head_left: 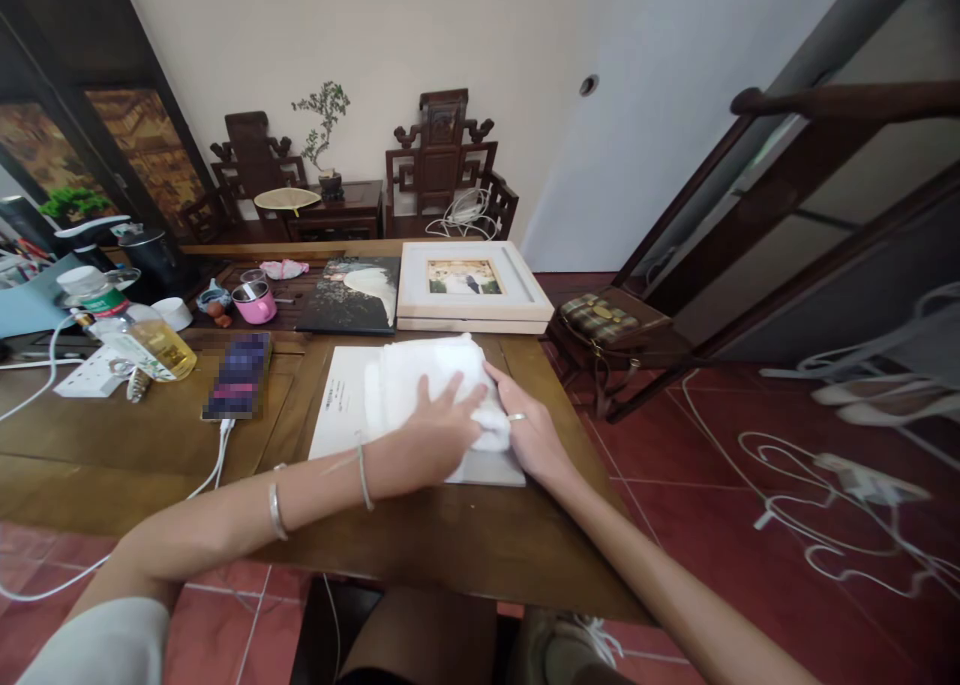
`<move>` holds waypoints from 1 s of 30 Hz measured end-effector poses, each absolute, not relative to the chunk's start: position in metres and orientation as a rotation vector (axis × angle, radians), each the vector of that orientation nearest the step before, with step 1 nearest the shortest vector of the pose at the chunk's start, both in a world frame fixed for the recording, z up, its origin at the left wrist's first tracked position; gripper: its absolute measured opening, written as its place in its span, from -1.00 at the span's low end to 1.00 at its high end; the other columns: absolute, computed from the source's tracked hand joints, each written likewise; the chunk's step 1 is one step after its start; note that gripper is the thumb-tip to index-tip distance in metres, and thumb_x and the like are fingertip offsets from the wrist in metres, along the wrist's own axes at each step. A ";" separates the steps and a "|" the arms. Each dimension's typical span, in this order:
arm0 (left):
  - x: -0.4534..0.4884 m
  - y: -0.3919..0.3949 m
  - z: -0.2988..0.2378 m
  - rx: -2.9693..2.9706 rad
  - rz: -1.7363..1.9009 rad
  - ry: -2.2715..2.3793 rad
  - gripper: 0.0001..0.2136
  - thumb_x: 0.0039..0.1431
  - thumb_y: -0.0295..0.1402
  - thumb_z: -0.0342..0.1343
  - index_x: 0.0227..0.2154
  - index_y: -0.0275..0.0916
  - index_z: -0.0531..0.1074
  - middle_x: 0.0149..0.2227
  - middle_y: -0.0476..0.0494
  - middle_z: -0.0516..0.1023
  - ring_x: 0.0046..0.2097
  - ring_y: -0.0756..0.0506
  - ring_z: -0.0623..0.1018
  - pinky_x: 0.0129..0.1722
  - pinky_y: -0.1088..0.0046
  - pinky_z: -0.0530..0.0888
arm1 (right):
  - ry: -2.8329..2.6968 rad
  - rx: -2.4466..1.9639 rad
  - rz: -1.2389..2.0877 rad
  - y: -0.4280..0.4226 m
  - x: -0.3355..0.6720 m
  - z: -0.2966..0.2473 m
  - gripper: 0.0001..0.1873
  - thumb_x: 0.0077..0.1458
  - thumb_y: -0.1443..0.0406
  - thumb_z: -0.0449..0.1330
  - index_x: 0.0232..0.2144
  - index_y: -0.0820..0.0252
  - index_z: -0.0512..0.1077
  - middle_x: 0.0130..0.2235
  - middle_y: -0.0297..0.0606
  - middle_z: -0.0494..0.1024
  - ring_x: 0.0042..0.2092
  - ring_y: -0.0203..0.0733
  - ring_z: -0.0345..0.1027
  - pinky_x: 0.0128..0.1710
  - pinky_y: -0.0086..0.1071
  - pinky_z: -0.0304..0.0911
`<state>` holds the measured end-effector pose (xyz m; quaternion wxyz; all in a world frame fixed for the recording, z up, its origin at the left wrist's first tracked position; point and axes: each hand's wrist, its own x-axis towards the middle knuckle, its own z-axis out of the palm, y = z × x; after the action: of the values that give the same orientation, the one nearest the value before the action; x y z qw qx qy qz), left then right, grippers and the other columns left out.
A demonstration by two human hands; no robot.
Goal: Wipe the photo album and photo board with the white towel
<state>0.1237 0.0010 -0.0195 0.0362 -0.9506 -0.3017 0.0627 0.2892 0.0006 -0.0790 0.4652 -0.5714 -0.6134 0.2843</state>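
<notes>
A white cloth (420,375) is pressed under the spread left hand (439,430). At its 3 o'clock, the right hand (529,435) is laid, fingers together.

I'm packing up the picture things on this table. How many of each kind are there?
White framed photo: 1
Dark unframed photo print: 1
White cloth: 1
Flat white panel under the cloth: 1
Total: 4

Soft, even daylight fills the room; the wall (465,55) is bright and the table (150,445) only faintly shadowed. Edges bend strongly. The phone (238,375) is pixelated.
</notes>
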 end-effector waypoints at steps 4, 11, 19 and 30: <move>0.120 -0.047 -0.010 -2.972 0.141 -0.729 -0.72 0.26 -0.45 -0.08 -0.14 -0.26 0.52 0.29 -0.31 0.10 0.28 -0.47 0.09 0.06 -0.28 0.23 | -1.509 -1.411 0.722 0.001 0.290 -0.078 -0.36 0.23 -0.03 -0.18 0.12 0.22 0.35 0.17 -0.12 0.37 0.21 0.01 0.22 0.23 -0.02 0.06; 0.089 -0.077 0.010 -3.046 0.278 -0.652 -0.76 0.20 -0.39 0.03 -0.11 -0.24 0.50 0.27 -0.25 0.15 0.28 -0.40 0.13 0.08 -0.16 0.29 | -1.752 -1.350 0.597 0.005 0.286 -0.083 -0.46 0.26 0.10 -0.14 0.05 0.27 0.42 0.17 -0.07 0.36 0.23 -0.07 0.19 0.28 -0.05 0.02; 0.078 0.026 -0.007 -2.936 0.301 -1.082 -0.42 0.02 -0.68 -0.06 0.15 -0.25 0.27 0.34 -0.22 -0.04 0.33 -0.37 -0.02 0.14 -0.15 0.20 | -1.953 -1.331 0.415 0.006 0.286 -0.091 -0.52 0.18 0.22 0.01 0.08 0.32 0.38 0.17 0.00 0.36 0.25 -0.01 0.15 0.25 0.01 0.07; 0.075 -0.075 -0.006 -3.009 0.180 -0.752 -0.74 0.11 -0.42 0.10 -0.13 -0.25 0.51 0.30 -0.28 0.07 0.31 -0.45 0.02 0.15 -0.16 0.17 | -1.972 -1.315 0.418 0.007 0.288 -0.092 -0.49 0.09 0.34 -0.01 0.09 0.34 0.37 0.18 0.00 0.35 0.25 0.01 0.14 0.25 0.03 0.06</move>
<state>0.0748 -0.0745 -0.0057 0.0175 -0.9683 -0.2422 0.0581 0.2882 0.0066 -0.0915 0.3594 -0.5098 -0.7646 0.1622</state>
